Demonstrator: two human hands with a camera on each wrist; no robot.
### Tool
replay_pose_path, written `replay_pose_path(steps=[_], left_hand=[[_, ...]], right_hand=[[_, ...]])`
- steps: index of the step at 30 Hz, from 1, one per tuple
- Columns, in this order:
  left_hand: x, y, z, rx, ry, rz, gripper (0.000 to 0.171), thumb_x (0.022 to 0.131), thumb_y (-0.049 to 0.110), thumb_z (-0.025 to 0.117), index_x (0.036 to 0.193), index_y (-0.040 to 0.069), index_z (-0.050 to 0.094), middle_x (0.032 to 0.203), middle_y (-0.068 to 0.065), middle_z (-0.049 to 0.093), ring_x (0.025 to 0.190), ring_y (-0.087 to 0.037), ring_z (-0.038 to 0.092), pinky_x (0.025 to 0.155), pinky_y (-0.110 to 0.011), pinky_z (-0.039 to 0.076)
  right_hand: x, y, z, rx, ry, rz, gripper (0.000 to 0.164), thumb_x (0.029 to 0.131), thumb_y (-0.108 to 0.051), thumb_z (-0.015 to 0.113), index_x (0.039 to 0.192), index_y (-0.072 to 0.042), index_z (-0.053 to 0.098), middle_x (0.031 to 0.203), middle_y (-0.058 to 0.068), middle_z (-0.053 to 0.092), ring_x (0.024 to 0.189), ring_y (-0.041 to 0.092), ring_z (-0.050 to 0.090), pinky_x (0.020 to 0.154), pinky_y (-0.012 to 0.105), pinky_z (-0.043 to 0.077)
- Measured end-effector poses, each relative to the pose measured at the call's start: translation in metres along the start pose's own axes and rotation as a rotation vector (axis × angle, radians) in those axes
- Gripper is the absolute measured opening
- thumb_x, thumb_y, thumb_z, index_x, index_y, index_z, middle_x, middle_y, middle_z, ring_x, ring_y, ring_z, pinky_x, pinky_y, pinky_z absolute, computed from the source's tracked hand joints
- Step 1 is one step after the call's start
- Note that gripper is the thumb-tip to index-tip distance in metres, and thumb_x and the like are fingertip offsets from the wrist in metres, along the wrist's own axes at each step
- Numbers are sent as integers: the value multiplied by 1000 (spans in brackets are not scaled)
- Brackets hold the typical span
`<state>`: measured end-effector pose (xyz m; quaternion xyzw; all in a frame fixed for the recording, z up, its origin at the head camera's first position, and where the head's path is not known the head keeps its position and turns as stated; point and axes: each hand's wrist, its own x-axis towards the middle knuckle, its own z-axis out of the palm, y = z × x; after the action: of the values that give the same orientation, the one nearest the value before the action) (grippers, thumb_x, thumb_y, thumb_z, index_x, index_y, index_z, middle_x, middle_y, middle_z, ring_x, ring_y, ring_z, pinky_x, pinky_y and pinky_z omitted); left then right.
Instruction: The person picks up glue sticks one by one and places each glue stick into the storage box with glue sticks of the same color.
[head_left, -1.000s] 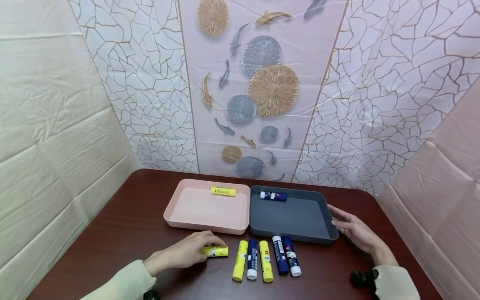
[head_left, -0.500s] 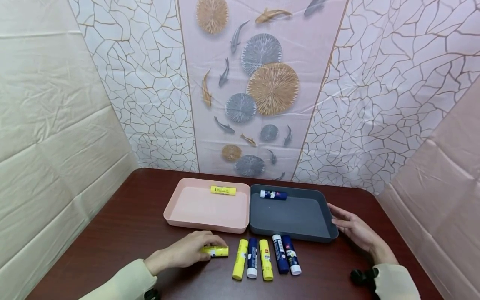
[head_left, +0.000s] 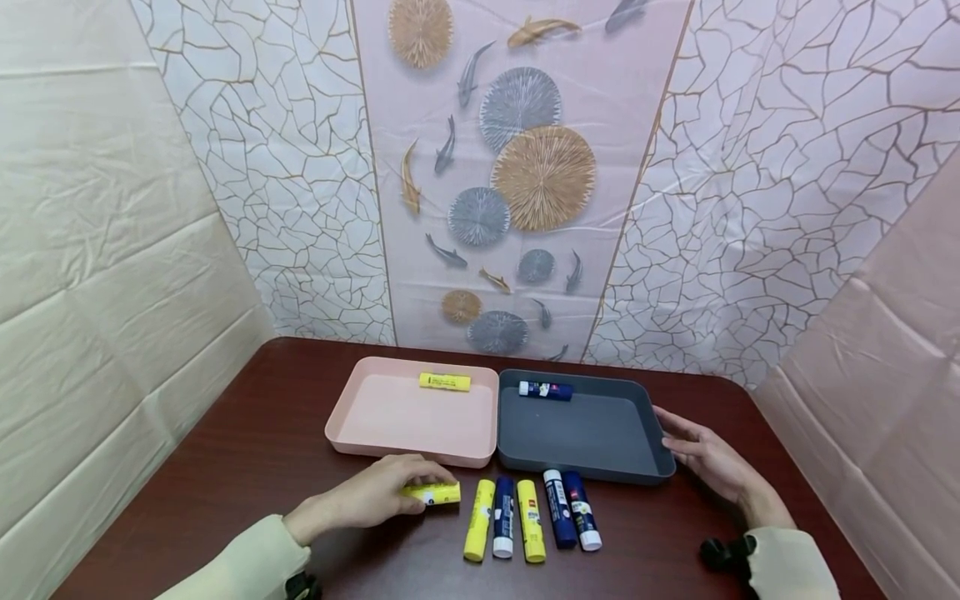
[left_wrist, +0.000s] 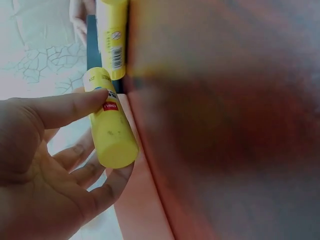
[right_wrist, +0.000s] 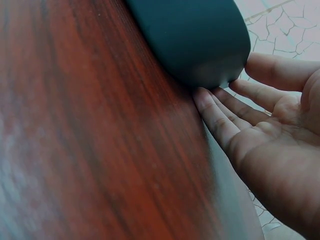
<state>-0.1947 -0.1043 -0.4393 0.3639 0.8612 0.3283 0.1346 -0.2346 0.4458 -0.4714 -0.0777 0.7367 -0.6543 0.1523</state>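
Note:
My left hand (head_left: 378,493) holds a yellow glue stick (left_wrist: 112,131) between thumb and fingers, in front of the pink tray (head_left: 375,425). My right hand (head_left: 716,467) touches the right end of the dark grey tray (head_left: 615,437) with its fingers nearly straight, as the right wrist view also shows. To the right of the left hand lie two more yellow glue sticks (head_left: 479,521) and several blue glue sticks with white caps (head_left: 504,517). One yellow glue stick (head_left: 445,382) lies inside the pink tray, and a blue one (head_left: 546,391) inside the grey tray.
The two trays stand side by side, touching, towards the back of the dark red wooden table (head_left: 255,467). Patterned cloth (head_left: 480,208) hangs behind the table, with pale cloth walls at both sides.
The left hand and its yellow glue stick have shifted slightly up and tilted a little. The right hand stays at the grey tray, and the other glue sticks lie as before.

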Motion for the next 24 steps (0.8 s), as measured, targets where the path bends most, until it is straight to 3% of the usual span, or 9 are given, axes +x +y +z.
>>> replay_pose_path(steps=[7, 13, 20, 24], left_hand=[[4, 4, -8, -43, 16, 9, 46, 94, 2, 74, 132, 28, 69, 119, 9, 66, 107, -9, 59, 95, -35, 50], [8, 8, -16, -69, 66, 40, 45, 94, 0, 72, 135, 20, 68, 119, 5, 67, 107, -13, 61, 96, -35, 51], [16, 11, -33, -64, 121, 68, 47, 93, -1, 73, 135, 18, 68, 120, 6, 69, 108, -15, 63, 93, -37, 52], [20, 14, -45, -39, 152, 72, 46, 93, 0, 73, 135, 19, 69, 122, 6, 69, 108, -16, 63, 94, -44, 53]], right_hand=[[0, -1, 0, -8, 3, 5, 72, 109, -12, 54, 166, -2, 11, 169, 29, 8, 127, 0, 57, 99, 22, 51], [-1, 1, 1, -4, 6, 8, 72, 109, -12, 53, 166, -2, 11, 169, 29, 8, 127, -1, 57, 99, 22, 51], [-1, 2, 1, -6, -1, 7, 71, 109, -11, 53, 166, -2, 12, 169, 30, 8, 127, 1, 58, 99, 23, 51], [0, 2, 0, -26, 4, -5, 70, 109, -11, 52, 166, -2, 13, 168, 31, 10, 127, 3, 59, 100, 24, 51]])
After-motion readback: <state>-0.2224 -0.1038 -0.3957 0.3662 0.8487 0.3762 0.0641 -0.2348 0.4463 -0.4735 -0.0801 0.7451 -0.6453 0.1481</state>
